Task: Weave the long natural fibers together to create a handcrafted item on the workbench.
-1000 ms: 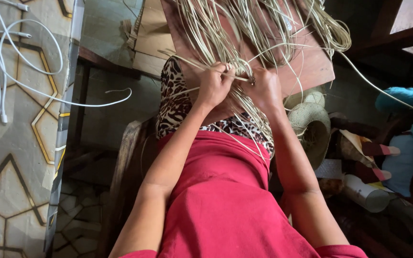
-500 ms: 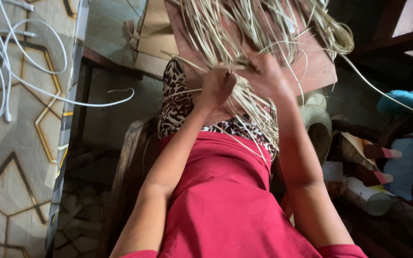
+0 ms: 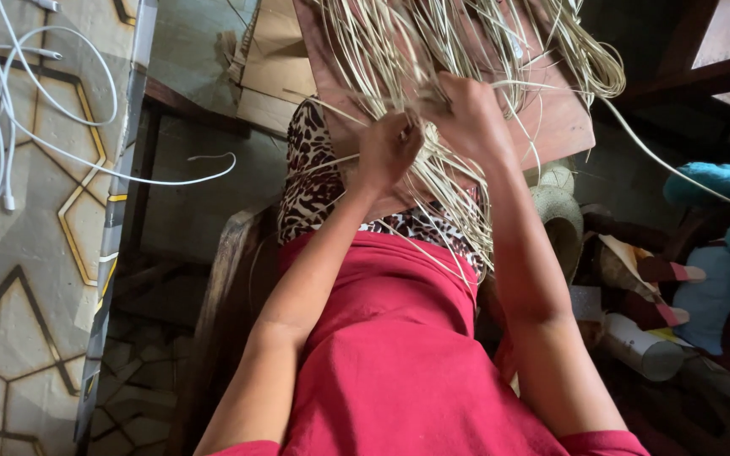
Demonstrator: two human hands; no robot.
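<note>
While gripping, both hands (image 3: 428, 135) bunch thin, pale straw strands (image 3: 458, 194).

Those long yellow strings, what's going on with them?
A seated person in red clothes is working with both hands in a bundle of thin, pale straw strands spread over a reddish wooden board on the lap. The left hand pinches a few strands; the right hand grips others just beside it. Loose strands hang over a leopard-print cloth. White cables lie on a patterned surface to the left.
</note>
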